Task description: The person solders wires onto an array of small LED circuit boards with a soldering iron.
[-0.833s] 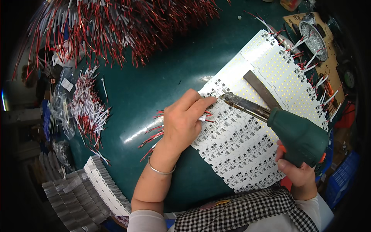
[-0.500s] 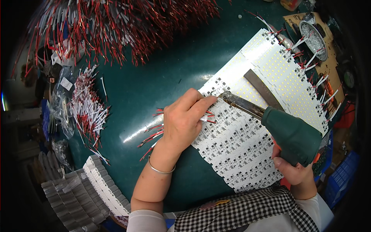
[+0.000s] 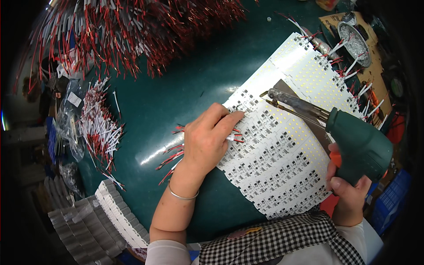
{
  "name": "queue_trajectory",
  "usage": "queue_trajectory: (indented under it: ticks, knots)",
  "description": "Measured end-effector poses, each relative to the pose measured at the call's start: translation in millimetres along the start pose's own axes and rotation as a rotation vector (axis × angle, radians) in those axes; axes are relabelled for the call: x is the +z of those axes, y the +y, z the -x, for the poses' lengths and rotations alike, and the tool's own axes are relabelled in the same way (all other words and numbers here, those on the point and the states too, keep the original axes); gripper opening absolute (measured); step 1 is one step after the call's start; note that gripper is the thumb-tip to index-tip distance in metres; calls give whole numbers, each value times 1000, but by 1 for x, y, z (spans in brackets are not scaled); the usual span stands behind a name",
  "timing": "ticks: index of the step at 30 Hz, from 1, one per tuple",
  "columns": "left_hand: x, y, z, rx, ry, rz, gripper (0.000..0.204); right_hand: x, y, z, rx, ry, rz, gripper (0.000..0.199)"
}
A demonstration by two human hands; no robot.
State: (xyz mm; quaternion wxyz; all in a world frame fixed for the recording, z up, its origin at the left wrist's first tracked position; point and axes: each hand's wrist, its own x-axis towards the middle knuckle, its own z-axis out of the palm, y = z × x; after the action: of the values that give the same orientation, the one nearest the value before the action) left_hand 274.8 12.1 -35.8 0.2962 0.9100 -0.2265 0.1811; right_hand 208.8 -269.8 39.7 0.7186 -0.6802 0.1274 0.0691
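My left hand point(image 3: 204, 140) rests at the left edge of a white sheet of LED circuit boards point(image 3: 265, 165), finger and thumb pinched together. It holds several red-and-white wires point(image 3: 173, 154), whose ends poke out on both sides of the hand; the fingertips hide any contact with the board. In my right hand point(image 3: 349, 190) is a green soldering gun point(image 3: 361, 143) with an orange trigger. Its dark, forked tip is raised above the sheet, up and right of the left fingertips. Beneath the gun, a dark flat strip point(image 3: 321, 132) lies across the boards.
A large mass of red-and-white wires point(image 3: 132, 33) fills the far left, with a smaller wire pile point(image 3: 100, 128) below it. Stacked white boards point(image 3: 119, 212) stand near left. At far right, a metal dish point(image 3: 354, 44) sits on cardboard point(image 3: 375, 73); wires stick out along the sheet's right edge.
My right hand has drawn the soldering gun right, and its tip has come up and away from the left fingertips. The left hand keeps its pinch, nearly still.
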Motion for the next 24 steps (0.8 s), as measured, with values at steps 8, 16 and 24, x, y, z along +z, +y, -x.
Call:
queue_trajectory:
  ticks: [8,16,24]
  knots:
    - [-7,-5,-4,-11,-2,183,38,-29,-4,12,-434,89,354,69]
    - [-18,8,-6,-365,333,121,11,-2,-6,-2,-136,19,8,69]
    - [-3,13,-14,-188,123,87,38,-6,-14,-9,2,-90,-31,58]
